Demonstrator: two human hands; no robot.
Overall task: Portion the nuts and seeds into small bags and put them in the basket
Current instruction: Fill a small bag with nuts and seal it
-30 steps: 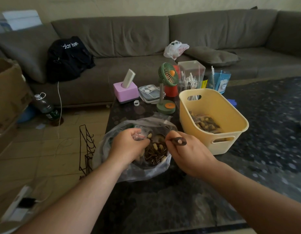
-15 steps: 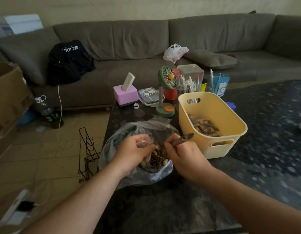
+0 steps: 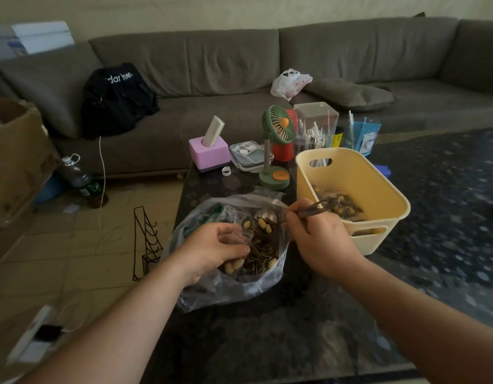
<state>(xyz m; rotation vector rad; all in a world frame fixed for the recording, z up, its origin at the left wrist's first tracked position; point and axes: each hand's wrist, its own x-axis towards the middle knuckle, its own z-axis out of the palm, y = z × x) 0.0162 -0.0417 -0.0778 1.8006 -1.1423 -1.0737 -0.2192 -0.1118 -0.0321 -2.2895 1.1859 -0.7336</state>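
Clear plastic bulk bag (image 3: 228, 284), one, sits open on the dark speckled surface (image 3: 267, 342) near its left edge; inside, a mix of pale peanuts and dark striped seeds (image 3: 260, 252). Two hands work over its mouth. Left hand (image 3: 212, 249) pinches one small clear bag (image 3: 239, 235) between thumb and fingers, held over the mix. Right hand (image 3: 320, 241) is closed around the dark handle of one metal spoon (image 3: 267, 217), bowl lying on the nuts, handle end pointing toward the basket.

One yellow basket (image 3: 378, 189), just right of the bulk bag, holds filled small bags (image 3: 338, 202); count cannot be told.

Behind: one green desk fan (image 3: 275, 151), one pink tissue box (image 3: 209, 152), one clear lidded box (image 3: 314, 126), one flat tray (image 3: 249, 156).

Open room: bare surface in front of both forearms and to the right of the basket. Floor drops off directly left of the bulk bag, beside one wire rack (image 3: 147, 242).
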